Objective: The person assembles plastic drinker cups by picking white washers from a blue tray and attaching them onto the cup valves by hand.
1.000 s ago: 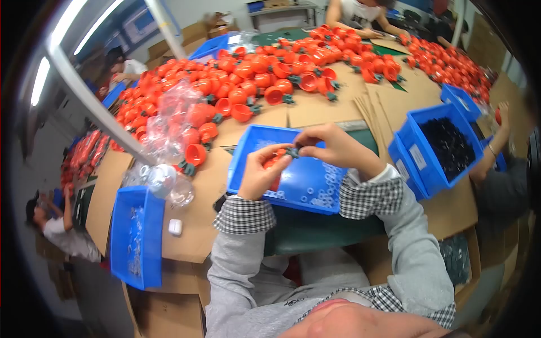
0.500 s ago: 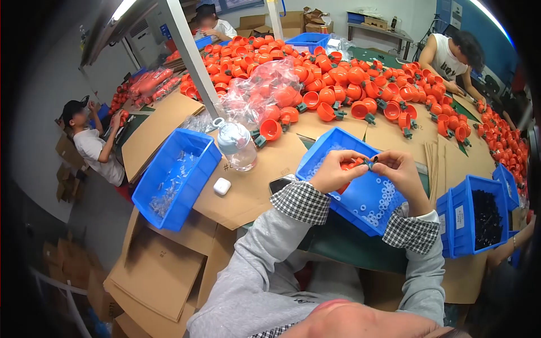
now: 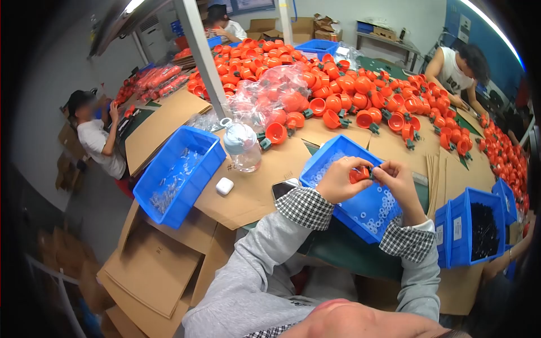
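My left hand (image 3: 342, 179) is closed around an orange cup (image 3: 358, 175) with a dark fitting, mostly hidden by the fingers. The fingertips of my right hand (image 3: 399, 179) pinch at the dark end of that cup; whether they hold a separate small part there I cannot make out. Both hands are above a blue bin (image 3: 354, 227) in which small white rings (image 3: 386, 201) lie scattered, most of them toward its right side.
A heap of orange cups (image 3: 265, 59) covers the far table. On the left are a blue bin (image 3: 186, 205) of small clear parts, a water bottle (image 3: 242, 147), a white case (image 3: 224, 186) and a phone (image 3: 280, 189). Black parts (image 3: 483, 231) fill a right-hand bin. Co-workers sit around.
The view has shifted slightly. My left hand has turned, so more of the orange cup shows between its fingers, and my right fingertips have stayed at the cup's dark end.
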Motion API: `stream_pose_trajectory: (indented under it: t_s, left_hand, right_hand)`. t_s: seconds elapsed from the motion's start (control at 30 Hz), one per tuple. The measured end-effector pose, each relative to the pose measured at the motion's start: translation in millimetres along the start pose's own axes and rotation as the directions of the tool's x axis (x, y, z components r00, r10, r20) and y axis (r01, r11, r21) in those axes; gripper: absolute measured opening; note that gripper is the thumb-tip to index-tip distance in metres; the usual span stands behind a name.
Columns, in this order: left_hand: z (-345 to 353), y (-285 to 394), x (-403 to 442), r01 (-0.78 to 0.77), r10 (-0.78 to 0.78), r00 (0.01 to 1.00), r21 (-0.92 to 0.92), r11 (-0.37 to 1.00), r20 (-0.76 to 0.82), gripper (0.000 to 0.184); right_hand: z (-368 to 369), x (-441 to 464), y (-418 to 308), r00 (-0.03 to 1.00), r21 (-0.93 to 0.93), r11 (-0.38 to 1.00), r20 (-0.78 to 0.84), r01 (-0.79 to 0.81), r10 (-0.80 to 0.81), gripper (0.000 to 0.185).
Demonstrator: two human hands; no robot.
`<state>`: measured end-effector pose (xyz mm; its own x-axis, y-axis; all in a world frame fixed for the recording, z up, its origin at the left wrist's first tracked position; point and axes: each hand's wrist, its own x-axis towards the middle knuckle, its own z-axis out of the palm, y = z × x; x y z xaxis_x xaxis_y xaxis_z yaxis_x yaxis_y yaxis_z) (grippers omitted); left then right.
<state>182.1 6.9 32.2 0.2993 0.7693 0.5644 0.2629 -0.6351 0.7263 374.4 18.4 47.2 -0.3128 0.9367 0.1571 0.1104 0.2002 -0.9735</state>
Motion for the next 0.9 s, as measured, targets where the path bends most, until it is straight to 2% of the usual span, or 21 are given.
stream_pose_trajectory:
  t_s: [0.03, 0.1, 0.17, 0.23, 0.27, 0.33, 0.37, 0.43, 0.47, 0.5, 0.57, 0.6, 0.63, 0.7, 0.73, 0.8, 0.9]
  left_hand:
    - [-1, -1, 0, 0.001, -0.001, 1.000, 0.012, 1.000, -0.021, 0.037]
    - [-1, -5, 0, 0.114, -0.109, 0.993, -0.142, 0.983, 0.042, 0.035]
    - [-3, -6, 2, 0.180, -0.157, 0.982, -0.284, 0.942, 0.102, 0.035]
    - [-2, -18, 3, 0.358, -0.267, 0.932, -0.519, 0.776, 0.244, 0.033]
    - [-1, -19, 4, 0.354, -0.277, 0.935, -0.517, 0.779, 0.223, 0.033]
    - [1, -24, 3, 0.346, -0.209, 0.937, -0.675, 0.651, 0.279, 0.031]
    - [-1, -21, 2, 0.342, -0.216, 0.939, -0.675, 0.654, 0.267, 0.031]
    - [-4, -15, 2, 0.379, -0.271, 0.925, -0.576, 0.724, 0.268, 0.033]
    - [-1, -10, 1, 0.179, -0.151, 0.984, -0.418, 0.891, 0.098, 0.031]
    - [-1, -6, 0, 0.180, -0.152, 0.983, -0.419, 0.890, 0.098, 0.031]
    - [-2, 1, -2, -0.035, 0.034, 0.996, -0.013, 0.999, -0.084, 0.035]
    - [2, -2, -2, -0.101, 0.111, 0.986, 0.080, 0.992, -0.126, 0.037]
    - [3, -2, -3, -0.100, 0.109, 0.986, 0.078, 0.992, -0.123, 0.037]
    - [7, 1, -6, -0.209, 0.271, 0.950, 0.329, 0.921, -0.155, 0.038]
    - [9, 1, -6, -0.218, 0.272, 0.952, 0.313, 0.924, -0.140, 0.038]
    - [9, 0, -5, -0.231, 0.303, 0.943, 0.383, 0.895, -0.140, 0.040]
    - [8, 2, -4, -0.222, 0.291, 0.946, 0.365, 0.904, -0.144, 0.039]
  right_hand:
    - [1, 1, 0, 1.000, -0.002, 1.000, 0.022, 0.010, -0.010, 0.018]
    - [4, -1, 1, 0.994, -0.081, 0.995, -0.084, 0.059, -0.066, 0.017]
    - [4, -4, -10, 0.997, -0.087, 0.994, -0.034, 0.063, -0.067, 0.016]
    - [4, -5, -13, 0.995, -0.073, 0.992, -0.010, 0.101, -0.102, 0.014]
    - [5, -6, -14, 0.994, -0.070, 0.992, 0.013, 0.106, -0.106, 0.014]
    - [6, -6, -15, 0.987, 0.008, 0.988, 0.036, 0.155, -0.155, 0.013]
    - [6, -5, -14, 0.986, 0.010, 0.988, 0.050, 0.157, -0.157, 0.013]
    - [5, -3, -11, 0.989, 0.001, 0.990, 0.040, 0.143, -0.143, 0.015]
    - [4, -2, -9, 0.989, 0.001, 0.990, 0.043, 0.142, -0.141, 0.015]
    - [4, 0, -5, 0.993, 0.002, 0.993, 0.019, 0.116, -0.116, 0.017]
    - [6, 2, 2, 0.996, 0.004, 0.996, -0.007, 0.090, -0.090, 0.019]
    - [9, 3, 6, 0.995, 0.032, 0.996, -0.058, 0.078, -0.076, 0.019]
    - [12, 2, 9, 0.992, 0.062, 0.996, -0.110, 0.066, -0.059, 0.020]
    - [13, 0, 5, 0.994, 0.096, 0.995, -0.109, -0.004, 0.014, 0.020]
    - [12, -1, 3, 0.991, 0.125, 0.990, -0.102, -0.069, 0.082, 0.020]
    - [14, -2, 4, 0.987, 0.135, 0.988, -0.132, -0.076, 0.094, 0.020]
    - [17, -3, 2, 0.980, 0.189, 0.979, -0.165, -0.078, 0.110, 0.019]
